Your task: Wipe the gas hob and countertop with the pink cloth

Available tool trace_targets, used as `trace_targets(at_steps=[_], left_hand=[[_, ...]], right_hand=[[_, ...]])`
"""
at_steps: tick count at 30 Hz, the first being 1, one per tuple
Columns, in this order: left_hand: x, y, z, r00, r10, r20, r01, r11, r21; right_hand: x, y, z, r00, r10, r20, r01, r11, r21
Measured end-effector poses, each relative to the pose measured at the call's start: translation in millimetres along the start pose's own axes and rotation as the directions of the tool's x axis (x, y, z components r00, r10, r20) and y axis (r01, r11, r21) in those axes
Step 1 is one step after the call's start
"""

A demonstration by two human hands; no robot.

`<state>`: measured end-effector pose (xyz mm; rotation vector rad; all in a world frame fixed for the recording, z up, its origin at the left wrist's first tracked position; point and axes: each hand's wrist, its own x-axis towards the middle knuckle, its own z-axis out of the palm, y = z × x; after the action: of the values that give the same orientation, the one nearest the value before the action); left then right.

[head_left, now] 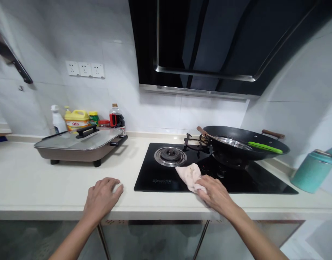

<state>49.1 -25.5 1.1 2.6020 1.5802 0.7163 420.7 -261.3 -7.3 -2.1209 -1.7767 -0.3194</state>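
Note:
My right hand (215,192) grips a pale pink cloth (188,175) and presses it on the black glass gas stove (153,172) near its front edge. The cloth lies in front of the bare left burner (170,156), whose metal ring is exposed. Resting on the cream countertop (60,187) left of the stove, my left hand (102,196) is empty, its thumb apart from the fingers. A black pan support (194,144) stands at the back of the stove. Over the right burner sits a large wok (263,141) holding a green-handled utensil (266,147).
An electric pan (74,153) with a glass lid (63,141) stands on the left counter. Behind it are a spray bottle (58,121), a yellow jug (77,119) and a dark sauce bottle (116,117). A range hood (193,43) overhangs the stove. A teal canister (313,171) stands at right.

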Motion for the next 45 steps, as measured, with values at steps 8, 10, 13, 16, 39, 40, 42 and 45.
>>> trace_targets(at_steps=[8, 10, 13, 16, 39, 40, 42, 45], left_hand=[[1.9, -2.0, 3.1, 1.000, 0.000, 0.020, -0.001, 0.999, 0.035], [2.8, -3.6, 5.2, 1.000, 0.006, 0.017, -0.007, 0.999, 0.038], [3.6, -4.5, 6.6, 1.000, 0.013, 0.009, -0.013, 0.999, 0.044], [4.2, -4.3, 6.1, 1.000, 0.005, 0.022, -0.006, 0.999, 0.042], [7.4, -5.1, 1.0, 1.000, -0.019, 0.009, 0.018, 0.999, 0.036], [7.2, -5.2, 0.9, 1.000, -0.016, 0.004, 0.016, 0.999, 0.033], [7.0, -5.3, 1.2, 1.000, -0.013, 0.002, 0.013, 0.999, 0.029], [7.6, -4.5, 1.9, 1.000, -0.012, 0.020, 0.011, 0.999, 0.041]], right_hand=[[-74.9, 134.6, -35.7, 0.941, 0.336, -0.035, -0.336, 0.942, -0.012], [-76.5, 164.0, -43.9, 0.886, 0.463, -0.008, -0.463, 0.886, -0.031], [-60.0, 190.2, -49.8, 0.827, 0.559, 0.056, -0.558, 0.829, -0.032], [-28.6, 197.1, -44.4, 0.766, 0.642, 0.025, -0.639, 0.765, -0.077], [75.2, 182.1, -36.8, 0.908, 0.364, 0.209, -0.410, 0.875, 0.257], [65.3, 184.7, -41.6, 0.906, 0.368, 0.210, -0.413, 0.877, 0.246], [41.0, 190.3, -50.5, 0.900, 0.380, 0.213, -0.423, 0.879, 0.221], [1.7, 193.3, -58.6, 0.903, 0.373, 0.215, -0.412, 0.893, 0.180]])
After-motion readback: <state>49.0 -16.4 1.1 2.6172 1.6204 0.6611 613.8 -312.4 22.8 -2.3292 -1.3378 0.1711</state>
